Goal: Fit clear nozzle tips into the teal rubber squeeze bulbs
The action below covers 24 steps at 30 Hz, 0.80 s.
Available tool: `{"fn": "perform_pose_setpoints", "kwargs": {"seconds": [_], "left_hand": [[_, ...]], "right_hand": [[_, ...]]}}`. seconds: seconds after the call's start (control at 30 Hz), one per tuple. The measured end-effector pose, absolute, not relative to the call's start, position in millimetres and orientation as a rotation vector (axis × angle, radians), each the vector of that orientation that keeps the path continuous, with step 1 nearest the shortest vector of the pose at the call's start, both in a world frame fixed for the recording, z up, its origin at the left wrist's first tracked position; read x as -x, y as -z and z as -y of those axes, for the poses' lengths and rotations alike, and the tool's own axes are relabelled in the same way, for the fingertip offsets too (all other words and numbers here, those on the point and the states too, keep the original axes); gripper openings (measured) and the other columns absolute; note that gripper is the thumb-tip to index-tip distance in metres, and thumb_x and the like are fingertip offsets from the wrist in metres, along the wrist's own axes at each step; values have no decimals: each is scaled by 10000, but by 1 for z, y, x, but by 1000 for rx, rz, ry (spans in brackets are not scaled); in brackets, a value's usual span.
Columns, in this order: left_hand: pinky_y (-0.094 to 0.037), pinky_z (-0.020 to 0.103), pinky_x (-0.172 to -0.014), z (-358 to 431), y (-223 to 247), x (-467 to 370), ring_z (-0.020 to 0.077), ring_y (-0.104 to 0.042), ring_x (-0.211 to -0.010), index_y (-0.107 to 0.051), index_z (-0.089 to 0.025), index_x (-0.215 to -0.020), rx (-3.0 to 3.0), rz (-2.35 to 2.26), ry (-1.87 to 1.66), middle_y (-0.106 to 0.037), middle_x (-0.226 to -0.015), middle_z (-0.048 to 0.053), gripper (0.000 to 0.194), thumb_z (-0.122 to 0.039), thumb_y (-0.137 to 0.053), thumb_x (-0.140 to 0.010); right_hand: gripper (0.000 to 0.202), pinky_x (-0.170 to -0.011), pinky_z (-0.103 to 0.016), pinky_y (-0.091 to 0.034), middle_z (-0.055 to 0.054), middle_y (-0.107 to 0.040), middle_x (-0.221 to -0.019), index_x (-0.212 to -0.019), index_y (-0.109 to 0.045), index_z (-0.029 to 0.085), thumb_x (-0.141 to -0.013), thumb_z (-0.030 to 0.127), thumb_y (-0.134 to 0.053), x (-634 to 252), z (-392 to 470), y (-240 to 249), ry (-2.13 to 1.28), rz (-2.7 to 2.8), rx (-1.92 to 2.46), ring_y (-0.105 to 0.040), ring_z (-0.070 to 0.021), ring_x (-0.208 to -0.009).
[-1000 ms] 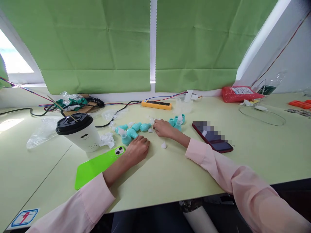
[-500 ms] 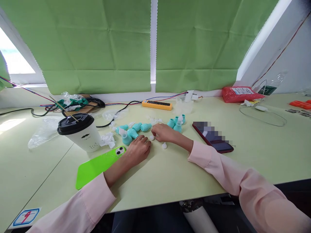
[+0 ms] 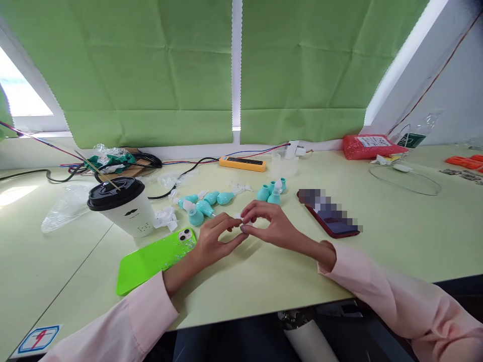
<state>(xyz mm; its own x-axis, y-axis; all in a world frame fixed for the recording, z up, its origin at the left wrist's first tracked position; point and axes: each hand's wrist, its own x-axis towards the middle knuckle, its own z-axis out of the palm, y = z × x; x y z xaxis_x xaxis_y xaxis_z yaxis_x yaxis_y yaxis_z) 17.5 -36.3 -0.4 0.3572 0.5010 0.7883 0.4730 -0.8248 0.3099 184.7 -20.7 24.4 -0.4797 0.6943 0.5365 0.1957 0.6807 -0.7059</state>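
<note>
A small whitish, translucent piece (image 3: 242,221), mostly hidden by fingers, sits between my two hands. My right hand (image 3: 272,224) pinches it with thumb and index finger. My left hand (image 3: 217,237) meets it from the other side, its thumb and index fingertips at the same piece. Just beyond the left hand lie several turquoise rubber bulbs (image 3: 225,198). One turquoise bulb with a clear nozzle (image 3: 195,216) stands upright close to my left fingers. Further right, a group of turquoise bulbs (image 3: 263,192) stands past my right hand, one with a clear tip.
A green phone (image 3: 147,264) lies by my left forearm, with a lidded paper cup (image 3: 132,213) behind it. To the right lies a dark phone (image 3: 328,216). An orange power strip (image 3: 242,163), black cables (image 3: 151,160) and a red package (image 3: 368,146) line the back.
My right hand has drawn back from the table and turned toward the left one, now pinching a small whitish piece. My left hand has lifted off the table, and its fingers have come to meet it.
</note>
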Motion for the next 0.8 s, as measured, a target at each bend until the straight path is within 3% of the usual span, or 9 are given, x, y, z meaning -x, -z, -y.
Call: {"fn": "perform_pose_setpoints", "kwargs": {"seconds": [0.17,0.3,0.57,0.8], "left_hand": [[-444,224,-534,46,3,-26,98,-530,-576,-614,-143,-759,-2366,-806,-1465,-600,-648,34,81,-149,-603,-678],[-443,229,-538,48,5,-27,103,-538,-572,-640,-155,-750,-2146,-880,-1408,-612,-642,28,85,-185,-612,-675],[-444,204,-479,48,-4,-30,100,-517,-545,-657,-154,-673,-1695,-993,-1245,-602,-631,26,134,-278,-608,-663],[-467,231,-506,41,0,-27,99,-530,-499,-628,-121,-616,-1269,-1015,-1179,-597,-563,17,157,-275,-617,-639]], "right_hand": [[72,-657,-269,-476,-31,-561,-816,-691,-640,194,-623,216,-652,-186,37,-9,-1104,1690,744,-549,-132,-763],[80,-665,-261,-478,-18,-567,-788,-682,-665,214,-603,221,-669,-187,35,-4,-1215,1584,748,-554,-123,-755],[82,-672,-269,-498,-23,-572,-799,-694,-668,220,-636,272,-639,-186,33,0,-1163,1578,774,-562,-128,-759],[143,-692,-280,-501,-41,-515,-899,-716,-598,187,-587,174,-658,-190,34,-1,-1040,1648,715,-550,-148,-825]]}}
